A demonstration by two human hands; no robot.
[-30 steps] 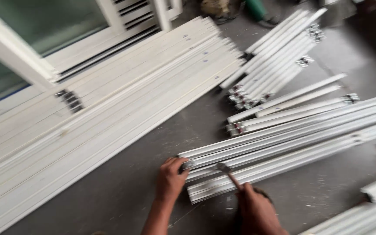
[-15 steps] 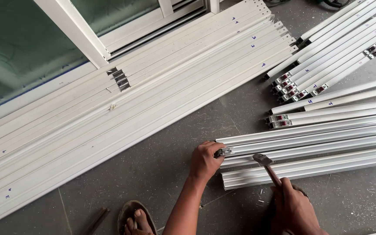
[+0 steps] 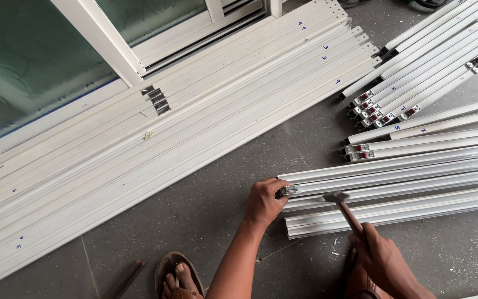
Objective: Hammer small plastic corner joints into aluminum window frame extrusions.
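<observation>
– Those white profiles [image 3: 394, 191], metal?
– Look like coated aluminium, smooth with a dull sheen. The end fitting [image 3: 289, 190] is bare shiny metal.
– And the hammer [image 3: 343, 209]?
– Steel head, reddish wooden-looking handle.
– Floor [image 3: 206, 205]?
– Grey concrete, matt and rough, scuffed; the pane [image 3: 23, 61] is frosted greenish glass

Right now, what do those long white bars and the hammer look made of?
The long white bars look like painted or coated aluminium: hollow ribbed ends, smooth satin sheen. The hammer seems to have a dull grey steel head on a reddish-brown handle, probably wood.
</observation>
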